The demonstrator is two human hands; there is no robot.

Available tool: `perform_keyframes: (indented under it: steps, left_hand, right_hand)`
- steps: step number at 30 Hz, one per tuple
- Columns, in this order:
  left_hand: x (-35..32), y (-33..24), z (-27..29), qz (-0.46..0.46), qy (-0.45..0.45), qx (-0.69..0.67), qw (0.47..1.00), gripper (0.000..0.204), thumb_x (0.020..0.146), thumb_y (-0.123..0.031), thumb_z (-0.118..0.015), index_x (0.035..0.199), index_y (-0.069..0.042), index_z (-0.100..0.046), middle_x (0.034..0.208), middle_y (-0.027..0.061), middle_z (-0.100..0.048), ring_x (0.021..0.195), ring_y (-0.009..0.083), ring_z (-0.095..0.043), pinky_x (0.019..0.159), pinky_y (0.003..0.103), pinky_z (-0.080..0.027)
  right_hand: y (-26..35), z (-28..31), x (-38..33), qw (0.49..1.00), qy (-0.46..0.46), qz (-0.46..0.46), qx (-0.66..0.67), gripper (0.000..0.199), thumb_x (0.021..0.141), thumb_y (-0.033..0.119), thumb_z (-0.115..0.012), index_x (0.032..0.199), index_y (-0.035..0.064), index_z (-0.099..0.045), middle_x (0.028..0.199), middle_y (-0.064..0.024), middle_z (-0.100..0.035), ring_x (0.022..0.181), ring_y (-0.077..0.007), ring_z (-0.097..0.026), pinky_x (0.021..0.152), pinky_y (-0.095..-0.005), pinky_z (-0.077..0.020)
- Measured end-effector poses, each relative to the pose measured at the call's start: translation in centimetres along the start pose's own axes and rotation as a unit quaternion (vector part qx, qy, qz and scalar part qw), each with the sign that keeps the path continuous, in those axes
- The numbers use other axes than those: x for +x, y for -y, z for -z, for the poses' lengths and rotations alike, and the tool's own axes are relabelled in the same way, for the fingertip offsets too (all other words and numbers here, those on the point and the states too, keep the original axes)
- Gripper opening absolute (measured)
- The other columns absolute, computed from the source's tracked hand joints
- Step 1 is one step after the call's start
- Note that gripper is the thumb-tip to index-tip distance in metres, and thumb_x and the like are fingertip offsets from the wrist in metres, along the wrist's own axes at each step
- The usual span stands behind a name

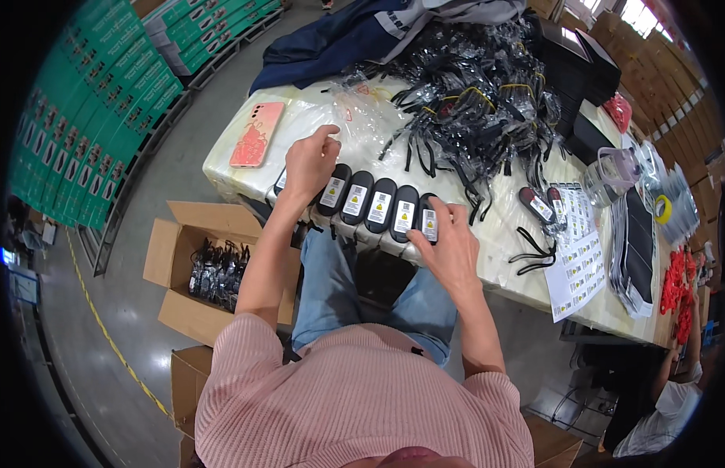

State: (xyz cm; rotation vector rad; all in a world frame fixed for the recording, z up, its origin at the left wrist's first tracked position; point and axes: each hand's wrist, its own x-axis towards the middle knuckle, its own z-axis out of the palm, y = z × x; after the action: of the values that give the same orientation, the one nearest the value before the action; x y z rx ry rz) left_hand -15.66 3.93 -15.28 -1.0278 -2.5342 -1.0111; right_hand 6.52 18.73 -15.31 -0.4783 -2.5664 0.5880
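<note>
A row of several black oval devices with white labels, such as the middle device (381, 204), lies along the near edge of the covered table (300, 109). My right hand (454, 248) is at the right end of the row, thumb and fingers around the last black oval device (429, 222). Over the left end hovers my left hand (312, 165), its fingers bent but apart, with nothing seen in them. It partly hides another device (281, 181). A clear plastic bag (362, 117) lies just beyond it.
A pink phone (257, 134) lies at left. Bagged black straps (487, 101) pile up behind. Label sheets (578, 273), two more devices (540, 207) and a plastic jug (612, 175) are at right. An open carton (175, 257) stands below left. Another person (666, 413) sits at lower right.
</note>
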Motion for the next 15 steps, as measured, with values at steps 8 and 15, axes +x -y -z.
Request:
perform_keyframes:
  steps: [8,15]
  left_hand:
    - [-3.8,-0.1,4.8,0.157,-0.025,-0.56,0.813,0.022,0.084,-0.009,-0.058,0.105,-0.002,-0.056,0.076,0.0049,-0.062,0.063,0.0105,-0.058,0.06,0.021,-0.048]
    - [-9.2,-2.4,4.2,0.238,0.081,-0.733,0.632,0.025,0.083,-0.005,-0.057,0.108,-0.001,-0.055,0.082,0.0052,-0.06,0.066,0.011,-0.058,0.062,0.023,-0.048]
  right_hand:
    - [-2.2,-0.4,0.3,1.0,-0.01,-0.018,0.001,0.046,0.074,0.014,-0.064,0.117,0.0048,-0.049,0.086,-0.0155,-0.057,0.074,-0.0326,-0.059,0.068,-0.0396,-0.0477]
    - [1.0,1.1,0.3,0.84,0.097,-0.07,0.529,0.038,0.083,0.016,-0.061,0.114,-0.002,-0.049,0.077,-0.0098,-0.061,0.064,-0.0142,-0.055,0.059,-0.0261,-0.0461]
